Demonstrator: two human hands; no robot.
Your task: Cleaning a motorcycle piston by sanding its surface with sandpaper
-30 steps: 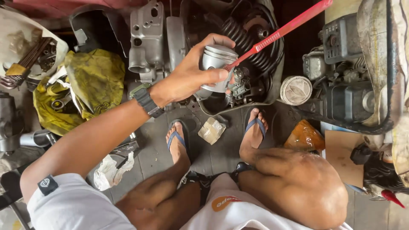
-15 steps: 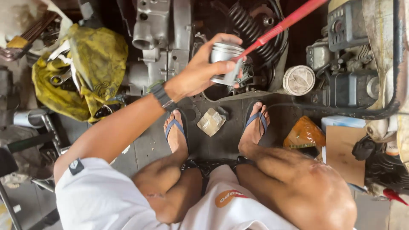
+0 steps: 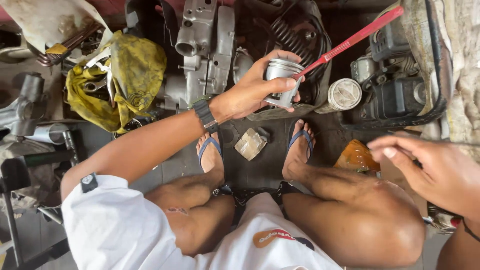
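My left hand is wrapped round the silver piston, thumb on the near side and fingers curled over the crown, holding it up in front of the dark engine block. A long red-handled tool slants down from the upper right, and its tip meets the piston's side at my fingertips. What has changed over the last second is mostly my right hand: it was out of view before, and now it has come in low at the right edge, empty, fingers loosely apart and touching nothing, over my right knee. My head has dipped too, so more of my white shirt and both knees show, while the piston has hardly shifted against the engine. As I judge it, the piston is steady in one hand and the other is free to come to it (nothing says what holds the red tool's far end, which runs out of frame). A grey casing stands left of my wrist, beside a yellow rag. A small crumpled packet lies between my blue sandals.
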